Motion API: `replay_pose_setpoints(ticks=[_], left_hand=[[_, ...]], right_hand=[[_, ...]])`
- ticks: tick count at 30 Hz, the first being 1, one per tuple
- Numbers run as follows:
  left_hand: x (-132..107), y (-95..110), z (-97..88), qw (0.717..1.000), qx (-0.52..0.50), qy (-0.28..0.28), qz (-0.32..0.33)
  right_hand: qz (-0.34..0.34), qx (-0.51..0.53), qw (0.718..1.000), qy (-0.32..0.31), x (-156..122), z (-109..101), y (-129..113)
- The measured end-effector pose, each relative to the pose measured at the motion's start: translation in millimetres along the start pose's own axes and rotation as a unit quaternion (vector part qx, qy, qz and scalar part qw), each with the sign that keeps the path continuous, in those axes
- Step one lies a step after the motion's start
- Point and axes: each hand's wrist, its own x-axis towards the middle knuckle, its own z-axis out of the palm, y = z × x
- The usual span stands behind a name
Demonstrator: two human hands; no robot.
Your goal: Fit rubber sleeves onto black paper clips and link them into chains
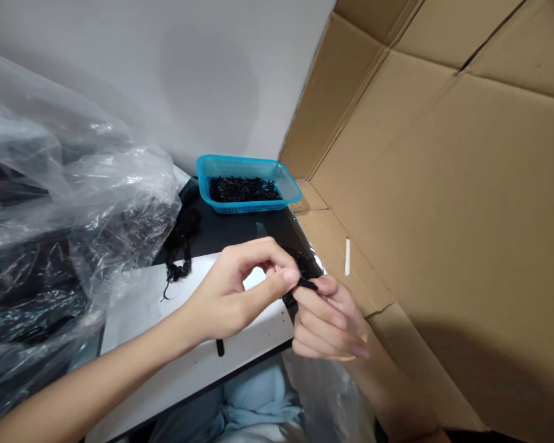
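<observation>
A small black strip [308,283] is pinched between my two hands, above the right end of a white board [143,307]. My left hand [253,289] grips one end of it with thumb and forefinger. The other end sits in the curled fingers of my right hand [327,317]. What exactly the strip is I cannot make out. Behind my hands lies a pile of black pieces [305,264], partly hidden by them. A single black strip [220,347] rests on the board below my left wrist.
A blue plastic basket [249,208] with many black pieces stands at the back of the black table [226,237]. Clear plastic bags [120,191] bulge on the left, beside black stringy scraps [179,269]. A tall cardboard sheet [443,184] walls off the right side.
</observation>
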Motion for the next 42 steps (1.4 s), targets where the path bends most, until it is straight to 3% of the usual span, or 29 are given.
replay_pose_setpoints(ticks=[5, 11, 13, 15, 17, 19, 20, 21, 23, 25, 26, 27, 30, 32, 34, 37, 40, 42], left_hand=[[-2, -1, -0.1, 1.0, -0.01, 0.009, -0.011], [-2, 2, -0.5, 1.0, -0.012, 0.017, -0.01], [-1, 2, -2.3, 0.999, 0.011, 0.035, -0.009], [1, -1, -6.0, 0.997, 0.043, 0.058, -0.005], [4, -3, -11.3, 0.995, 0.06, 0.082, -0.002], [7, -6, -16.9, 0.993, 0.058, 0.106, -0.002], [8, -7, -19.4, 0.991, 0.053, 0.12, -0.003], [10, -8, -21.6, 0.99, 0.046, 0.132, -0.006], [12, -10, -25.5, 0.988, 0.033, 0.148, -0.015], [11, -13, -30.1, 0.988, 0.023, 0.152, -0.025], [9, -16, -33.6, 0.987, 0.021, 0.155, -0.032], [4, -21, -38.3, 0.986, 0.023, 0.159, -0.042], [-23, -38, -60.4, 0.977, 0.058, 0.178, -0.1], [-50, -49, -78.4, 0.964, 0.12, 0.195, -0.138], [-77, -57, -93.9, 0.942, 0.228, 0.205, -0.136], [-104, -61, -103.6, 0.886, 0.422, 0.131, -0.142], [-109, -62, -96.8, 0.809, 0.566, 0.048, -0.151], [-106, -65, -90.6, 0.793, 0.589, 0.03, -0.154]], right_hand=[[0.013, -0.011, 1.0, 0.012, 1, -5, 3], [-0.04, -0.053, 0.998, -0.025, 3, -1, 2], [-0.065, -0.103, 0.992, 0.011, -1, 2, 0], [-0.126, -0.187, 0.97, 0.088, -11, 3, -4], [-0.207, -0.293, 0.914, 0.191, -22, 1, -10], [-0.266, -0.411, 0.818, 0.302, -31, -7, -16], [-0.265, -0.471, 0.764, 0.353, -34, -15, -19], [-0.235, -0.533, 0.709, 0.398, -37, -24, -20], [-0.106, -0.641, 0.613, 0.449, -41, -44, -19], [0.012, -0.717, 0.545, 0.435, -46, -65, -10], [0.044, -0.739, 0.533, 0.41, -51, -73, -2], [0.064, -0.746, 0.527, 0.402, -56, -81, 6], [0.056, -0.743, 0.547, 0.381, -75, -94, 33], [0.033, -0.738, 0.577, 0.348, -84, -96, 48], [0.018, -0.73, 0.61, 0.308, -84, -92, 56], [0.027, -0.731, 0.639, 0.239, -65, -79, 55], [0.022, -0.761, 0.622, 0.183, -30, -63, 44], [0.005, -0.779, 0.609, 0.149, -6, -49, 37]])
